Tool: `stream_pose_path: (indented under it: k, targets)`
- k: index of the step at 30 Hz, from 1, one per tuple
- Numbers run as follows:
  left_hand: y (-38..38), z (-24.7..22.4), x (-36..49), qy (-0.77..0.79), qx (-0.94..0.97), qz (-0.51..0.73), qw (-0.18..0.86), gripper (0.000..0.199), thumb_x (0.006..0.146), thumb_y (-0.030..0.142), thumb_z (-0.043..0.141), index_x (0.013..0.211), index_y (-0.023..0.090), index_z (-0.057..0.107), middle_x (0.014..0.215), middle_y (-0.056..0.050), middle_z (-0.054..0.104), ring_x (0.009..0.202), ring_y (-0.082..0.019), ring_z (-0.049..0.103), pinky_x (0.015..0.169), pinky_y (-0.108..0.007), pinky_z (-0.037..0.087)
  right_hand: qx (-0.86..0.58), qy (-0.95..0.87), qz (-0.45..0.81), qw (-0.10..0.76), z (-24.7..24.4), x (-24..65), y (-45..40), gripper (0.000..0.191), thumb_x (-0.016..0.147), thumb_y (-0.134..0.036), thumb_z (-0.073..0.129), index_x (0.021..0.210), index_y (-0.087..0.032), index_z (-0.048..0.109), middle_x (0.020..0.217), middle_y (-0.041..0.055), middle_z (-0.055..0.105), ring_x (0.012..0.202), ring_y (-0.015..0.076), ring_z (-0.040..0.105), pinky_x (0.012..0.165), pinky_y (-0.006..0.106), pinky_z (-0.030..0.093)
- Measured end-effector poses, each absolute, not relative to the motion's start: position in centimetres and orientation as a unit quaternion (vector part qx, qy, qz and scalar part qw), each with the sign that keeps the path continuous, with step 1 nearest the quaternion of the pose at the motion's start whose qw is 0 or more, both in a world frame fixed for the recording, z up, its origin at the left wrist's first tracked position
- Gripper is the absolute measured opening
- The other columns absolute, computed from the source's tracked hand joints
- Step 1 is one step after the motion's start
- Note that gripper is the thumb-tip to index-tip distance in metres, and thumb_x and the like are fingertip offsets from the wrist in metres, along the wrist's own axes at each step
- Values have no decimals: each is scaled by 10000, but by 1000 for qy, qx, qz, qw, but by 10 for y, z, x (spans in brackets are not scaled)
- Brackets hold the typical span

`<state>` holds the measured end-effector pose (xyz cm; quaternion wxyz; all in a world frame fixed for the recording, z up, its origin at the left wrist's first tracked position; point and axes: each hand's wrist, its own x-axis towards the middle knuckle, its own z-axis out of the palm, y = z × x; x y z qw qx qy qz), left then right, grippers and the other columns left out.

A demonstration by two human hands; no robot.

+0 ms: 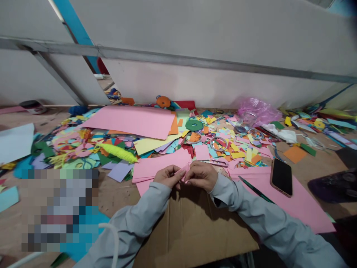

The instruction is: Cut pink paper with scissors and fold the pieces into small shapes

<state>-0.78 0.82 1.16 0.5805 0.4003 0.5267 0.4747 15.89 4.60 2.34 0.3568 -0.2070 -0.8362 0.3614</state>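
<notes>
My left hand (169,176) and my right hand (202,175) meet above the far edge of a brown cardboard sheet (200,230). Between them the fingertips of both pinch a small piece of pink paper (182,172), partly hidden by the fingers. Folded pink paper (158,166) lies just beyond my left hand; whether it joins the pinched piece I cannot tell. A pair of thread snips (216,163) rests behind my right hand. Under my right forearm spreads a large pink sheet (301,204), bearing a dark green pen (256,190) and a phone (281,177).
Coloured paper scraps (248,149) cover the middle of the table, with tape rolls (219,143) among them. A big pink sheet (131,121) tops the pile, near a yellow yarn bundle (119,152). A pink plastic bag (259,111) sits by the white partition (195,82).
</notes>
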Motion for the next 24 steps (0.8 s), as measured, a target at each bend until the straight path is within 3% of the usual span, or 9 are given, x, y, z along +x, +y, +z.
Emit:
stream_pose_path:
  k: [6, 15, 19, 24]
  targets:
    - [7, 10, -5, 539, 395, 491, 559, 392, 577, 490, 741, 641, 135, 586, 344, 44, 540, 292, -62, 461, 323, -142, 331, -251, -801, 396, 371, 25, 158, 41, 280, 816, -420, 601, 762, -150, 653, 717, 46, 593, 698, 137, 553, 638, 251, 446]
    - [5, 7, -2, 526, 406, 515, 542, 363, 575, 449, 756, 658, 132, 602, 461, 38, 585, 341, -63, 500, 345, -155, 384, -387, -684, 493, 372, 24, 152, 31, 314, 721, -433, 681, 689, -140, 572, 590, -11, 566, 520, 83, 463, 483, 195, 367]
    - [5, 4, -4, 534, 405, 501, 547, 387, 588, 490, 733, 686, 137, 605, 463, 32, 593, 342, -78, 505, 337, -169, 399, -382, -698, 476, 375, 23, 153, 33, 280, 746, -402, 661, 695, -140, 576, 599, -11, 557, 527, 87, 462, 487, 197, 365]
    - [9, 7, -8, 529, 383, 499, 569, 385, 559, 455, 768, 681, 136, 591, 387, 38, 578, 338, -70, 501, 373, -147, 380, -275, -774, 423, 382, 21, 156, 36, 136, 764, -290, 658, 785, -156, 650, 724, 23, 580, 656, 116, 524, 602, 225, 426]
